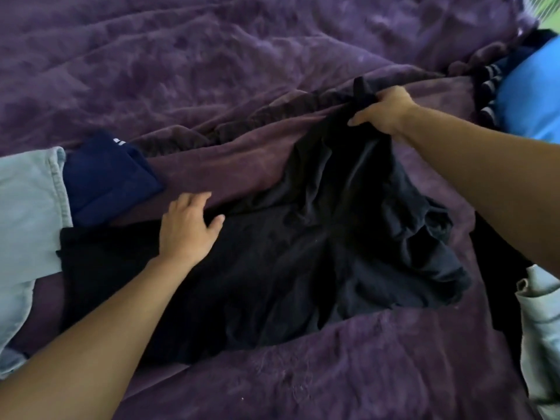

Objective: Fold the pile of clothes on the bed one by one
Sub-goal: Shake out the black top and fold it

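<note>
A black garment (288, 262) lies spread and wrinkled across the purple bed cover (212, 71) in the middle of the view. My left hand (189, 228) rests flat on its left part, fingers apart, pressing the cloth down. My right hand (383, 109) is closed on a bunched far corner of the black garment and holds it lifted off the bed. The garment's right side is crumpled in loose folds.
A folded navy piece (106, 177) and a light blue denim piece (27, 207) lie at the left. More clothes sit at the right: a bright blue item (530, 92), a striped dark one (488, 86), and a pale garment (542, 322) at the lower right edge.
</note>
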Action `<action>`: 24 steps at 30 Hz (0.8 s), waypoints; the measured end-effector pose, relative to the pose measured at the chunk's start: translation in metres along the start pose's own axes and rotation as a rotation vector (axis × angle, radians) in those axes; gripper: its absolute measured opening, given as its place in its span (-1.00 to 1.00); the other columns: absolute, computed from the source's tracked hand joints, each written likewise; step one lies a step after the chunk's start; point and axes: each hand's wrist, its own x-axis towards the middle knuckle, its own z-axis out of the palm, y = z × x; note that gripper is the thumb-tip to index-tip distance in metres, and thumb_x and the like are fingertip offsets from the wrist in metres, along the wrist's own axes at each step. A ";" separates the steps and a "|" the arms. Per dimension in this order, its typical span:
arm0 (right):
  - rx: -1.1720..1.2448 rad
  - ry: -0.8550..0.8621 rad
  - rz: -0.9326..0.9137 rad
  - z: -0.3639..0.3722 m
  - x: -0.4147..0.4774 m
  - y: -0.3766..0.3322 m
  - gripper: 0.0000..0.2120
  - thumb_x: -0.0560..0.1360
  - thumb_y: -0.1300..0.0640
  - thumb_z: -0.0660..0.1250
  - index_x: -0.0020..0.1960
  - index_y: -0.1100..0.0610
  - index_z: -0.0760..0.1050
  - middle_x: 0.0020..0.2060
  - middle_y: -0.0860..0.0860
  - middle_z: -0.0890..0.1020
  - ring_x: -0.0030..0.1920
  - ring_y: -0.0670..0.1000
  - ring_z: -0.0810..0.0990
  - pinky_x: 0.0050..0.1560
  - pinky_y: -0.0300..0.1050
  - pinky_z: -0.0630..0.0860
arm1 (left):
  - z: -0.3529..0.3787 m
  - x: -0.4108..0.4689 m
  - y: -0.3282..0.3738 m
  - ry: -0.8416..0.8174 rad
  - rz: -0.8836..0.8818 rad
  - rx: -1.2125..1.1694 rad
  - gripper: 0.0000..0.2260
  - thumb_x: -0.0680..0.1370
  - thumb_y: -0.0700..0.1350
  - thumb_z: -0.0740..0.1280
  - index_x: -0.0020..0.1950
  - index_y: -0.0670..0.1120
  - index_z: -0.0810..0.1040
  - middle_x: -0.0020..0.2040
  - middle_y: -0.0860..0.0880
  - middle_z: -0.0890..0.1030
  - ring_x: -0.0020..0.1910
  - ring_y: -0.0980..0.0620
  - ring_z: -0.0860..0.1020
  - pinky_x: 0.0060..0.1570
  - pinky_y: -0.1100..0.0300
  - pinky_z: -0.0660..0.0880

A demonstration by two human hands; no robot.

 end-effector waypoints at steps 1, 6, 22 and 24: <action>0.013 0.011 -0.023 0.005 -0.001 -0.002 -0.63 0.29 0.19 0.55 0.06 0.24 0.59 -0.22 0.01 0.64 -0.35 -0.11 0.61 -0.34 -0.28 0.55 | 0.004 0.008 0.009 -0.004 0.026 -0.040 -0.52 0.52 0.04 0.36 0.40 -0.05 0.40 0.28 -0.13 0.44 0.25 -0.17 0.40 0.18 -0.07 0.40; -0.033 0.083 -0.699 -0.039 -0.067 0.004 -0.89 0.33 0.28 0.27 -0.29 0.20 0.58 -0.36 -0.03 0.67 -0.31 -0.24 0.52 -0.26 -0.23 0.46 | 0.005 0.014 0.044 0.000 0.089 -0.141 -0.57 0.52 -0.04 0.36 0.37 -0.06 0.41 0.27 -0.11 0.44 0.25 -0.13 0.41 0.17 -0.02 0.43; 0.011 0.076 0.145 -0.038 -0.142 0.173 -0.49 0.34 -0.04 0.55 0.23 0.05 0.51 0.07 0.07 0.64 0.03 0.08 0.63 0.11 0.05 0.58 | 0.070 -0.039 0.121 -0.343 0.644 0.344 -0.52 0.63 -0.03 0.13 0.54 0.12 0.10 0.58 -0.07 -0.09 0.55 -0.08 -0.11 0.49 -0.02 0.04; 0.126 0.078 0.094 -0.052 -0.148 0.170 -0.77 0.42 0.08 0.50 0.05 0.11 0.62 -0.11 0.08 0.69 -0.20 -0.04 0.66 -0.09 -0.08 0.64 | 0.067 -0.040 0.113 -0.304 0.656 0.254 -0.53 0.62 -0.04 0.16 0.53 0.10 0.17 0.58 -0.08 -0.01 0.55 -0.07 -0.04 0.48 0.00 0.09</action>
